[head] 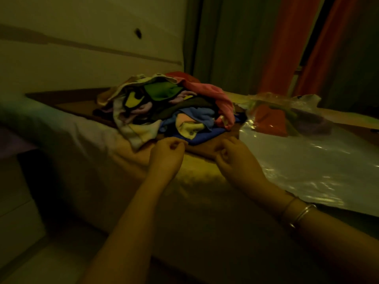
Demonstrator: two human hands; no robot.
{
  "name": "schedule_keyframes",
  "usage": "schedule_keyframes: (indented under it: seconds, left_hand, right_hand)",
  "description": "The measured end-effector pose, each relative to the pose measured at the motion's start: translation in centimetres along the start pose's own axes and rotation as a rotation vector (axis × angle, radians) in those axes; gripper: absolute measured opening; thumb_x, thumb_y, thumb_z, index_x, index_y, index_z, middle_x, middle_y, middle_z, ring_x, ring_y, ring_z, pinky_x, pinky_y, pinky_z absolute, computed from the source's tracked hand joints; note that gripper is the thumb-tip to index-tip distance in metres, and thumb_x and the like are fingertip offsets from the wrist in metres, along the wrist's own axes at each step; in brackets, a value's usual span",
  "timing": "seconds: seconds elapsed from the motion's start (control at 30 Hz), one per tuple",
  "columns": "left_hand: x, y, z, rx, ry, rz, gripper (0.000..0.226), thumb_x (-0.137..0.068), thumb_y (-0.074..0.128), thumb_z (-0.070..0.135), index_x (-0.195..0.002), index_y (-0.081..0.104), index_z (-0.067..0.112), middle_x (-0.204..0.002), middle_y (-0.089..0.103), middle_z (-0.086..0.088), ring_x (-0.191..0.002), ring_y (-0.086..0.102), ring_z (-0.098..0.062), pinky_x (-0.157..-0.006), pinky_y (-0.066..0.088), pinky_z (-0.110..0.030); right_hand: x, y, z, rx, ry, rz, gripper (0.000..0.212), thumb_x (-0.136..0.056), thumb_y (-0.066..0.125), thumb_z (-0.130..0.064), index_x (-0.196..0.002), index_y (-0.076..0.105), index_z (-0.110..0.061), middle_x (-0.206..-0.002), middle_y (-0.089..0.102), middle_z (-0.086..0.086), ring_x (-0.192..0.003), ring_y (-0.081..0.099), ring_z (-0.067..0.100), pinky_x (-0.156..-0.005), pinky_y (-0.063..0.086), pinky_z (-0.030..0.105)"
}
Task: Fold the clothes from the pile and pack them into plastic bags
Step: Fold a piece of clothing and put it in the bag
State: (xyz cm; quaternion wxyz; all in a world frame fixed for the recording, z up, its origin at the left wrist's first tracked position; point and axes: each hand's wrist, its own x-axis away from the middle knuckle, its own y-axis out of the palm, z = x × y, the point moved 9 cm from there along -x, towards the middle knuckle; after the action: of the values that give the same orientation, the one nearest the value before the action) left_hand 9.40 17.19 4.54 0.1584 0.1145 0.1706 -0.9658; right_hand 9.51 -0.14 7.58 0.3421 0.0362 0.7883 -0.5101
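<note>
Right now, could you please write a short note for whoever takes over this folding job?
Left hand and right hand: fingers curled at the near edge of a dark brown cloth; whether they pinch it is unclear.
Unfolded pile of clothes sits behind the hands.
Plastic bag at right already holds an orange garment; a flat plastic sheet lies in front of it.
Left: fold the pile and bag it.

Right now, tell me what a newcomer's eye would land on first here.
The jumbled pile of clothes heaped at the middle of the bed, pink, green, yellow and blue, draws the eye first. To its right lies a shiny plastic bag with red cloth already inside. Both hands, left and right, are loosely curled just before the pile.
</note>
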Motion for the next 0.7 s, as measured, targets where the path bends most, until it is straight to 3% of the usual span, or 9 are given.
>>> schedule_keyframes:
  seconds: [0.07,0.13,0.2,0.33,0.43,0.47,0.57,0.7]
  left_hand:
    - [-1.6,-1.2,-1.1,0.036,-0.02,0.028,0.02,-0.097,0.05,0.018,-0.105,0.068,0.016,-0.101,0.066,-0.008,-0.065,0.054,-0.017,-0.055,0.038,-0.025]
    - [-3.1,-1.8,-2.3,0.062,-0.053,0.043,0.022,-0.099,0.048,0.018,-0.111,0.066,0.016,-0.089,0.062,0.0,-0.055,0.046,-0.012,-0.047,0.037,-0.022]
    - [-4.4,-1.8,-3.2,0.085,-0.073,0.044,0.023,-0.099,0.047,0.018,-0.113,0.064,0.017,-0.079,0.055,0.009,-0.052,0.043,-0.01,-0.041,0.036,-0.016]
    - [-6.4,-1.1,-4.5,0.125,-0.086,0.03,0.024,-0.099,0.047,0.018,-0.117,0.063,0.018,-0.079,0.055,0.012,-0.056,0.044,-0.004,-0.037,0.033,-0.007]
    - [-7.4,-0.4,-4.7,0.095,-0.064,0.045,0.024,-0.099,0.047,0.017,-0.117,0.063,0.017,-0.106,0.062,0.004,-0.068,0.049,-0.001,-0.048,0.04,-0.003]
    - [-7.6,-0.2,-5.0,0.07,-0.066,0.062,0.023,-0.099,0.048,0.017,-0.116,0.064,0.019,-0.114,0.061,0.002,-0.074,0.053,-0.003,-0.055,0.044,-0.008]
    - [-8.2,0.6,-5.8,0.016,-0.101,0.107,0.022,-0.098,0.048,0.018,-0.11,0.065,0.025,-0.116,0.063,-0.001,-0.094,0.06,-0.022,-0.079,0.051,-0.035]
    - [-8.7,2.1,-5.9,0.067,-0.084,0.089,0.022,-0.097,0.05,0.016,-0.11,0.066,0.023,-0.116,0.062,0.0,-0.103,0.054,-0.014,-0.084,0.047,-0.032]
  right_hand:
    - [-3.3,2.5,0.4,-0.088,0.048,0.017,0.012,-0.086,0.056,-0.009,-0.093,0.062,-0.001,-0.099,0.054,0.014,-0.091,0.052,0.027,-0.077,0.041,0.04]
    - [-6.3,4.5,1.1,-0.12,0.093,0.017,0.014,-0.086,0.054,-0.006,-0.094,0.062,0.003,-0.105,0.052,0.016,-0.096,0.05,0.029,-0.08,0.037,0.035]
    - [-9.4,5.9,2.6,-0.109,0.133,0.021,0.017,-0.086,0.051,-0.003,-0.097,0.062,0.003,-0.112,0.05,0.018,-0.104,0.047,0.03,-0.084,0.035,0.032]
    - [-14.6,6.5,7.3,-0.035,0.225,0.084,0.022,-0.087,0.053,-0.007,-0.105,0.064,0.002,-0.125,0.046,0.022,-0.11,0.049,0.038,-0.09,0.041,0.041]
    - [-17.0,6.6,10.9,0.038,0.331,0.08,0.028,-0.089,0.055,-0.015,-0.112,0.066,-0.003,-0.132,0.043,0.023,-0.117,0.046,0.04,-0.093,0.04,0.038]
    - [-17.5,6.7,11.9,0.05,0.361,0.077,0.028,-0.089,0.055,-0.017,-0.112,0.066,-0.005,-0.134,0.041,0.023,-0.118,0.045,0.041,-0.092,0.039,0.037]
    - [-18.8,7.7,15.0,0.051,0.484,0.017,0.029,-0.091,0.052,-0.023,-0.113,0.066,-0.009,-0.135,0.039,0.024,-0.121,0.041,0.04,-0.095,0.036,0.036]
    - [-19.4,9.9,17.2,-0.089,0.55,-0.137,0.03,-0.097,0.046,-0.018,-0.117,0.058,0.001,-0.12,0.054,0.027,-0.116,0.049,0.04,-0.086,0.038,0.037]
